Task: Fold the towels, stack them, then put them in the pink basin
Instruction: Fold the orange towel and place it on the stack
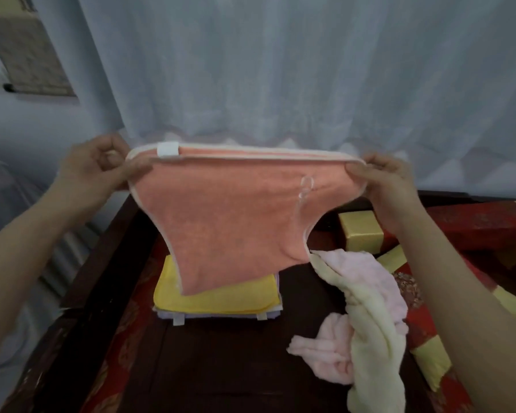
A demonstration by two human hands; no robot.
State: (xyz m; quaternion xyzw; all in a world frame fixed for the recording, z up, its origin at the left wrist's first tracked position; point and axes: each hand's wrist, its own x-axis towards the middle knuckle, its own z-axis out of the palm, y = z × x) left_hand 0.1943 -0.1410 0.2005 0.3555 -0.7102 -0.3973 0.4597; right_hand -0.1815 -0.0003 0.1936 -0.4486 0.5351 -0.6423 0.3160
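Observation:
I hold an orange towel (221, 222) with pale trim up in the air, folded over so that two edges run along its top. My left hand (99, 165) pinches its top left corner and my right hand (390, 180) pinches its top right corner. Below it lies a stack of folded towels (221, 302) with a yellow one on top and lilac ones beneath. To the right, an unfolded cream towel (370, 338) and a crumpled pink towel (325, 353) lie loose. No pink basin is in view.
The towels rest on a dark wooden table (209, 368) with a raised rim on the left. A red and gold patterned cloth (429, 332) and a gold box (361, 234) lie at the right. White curtains (280, 70) hang behind.

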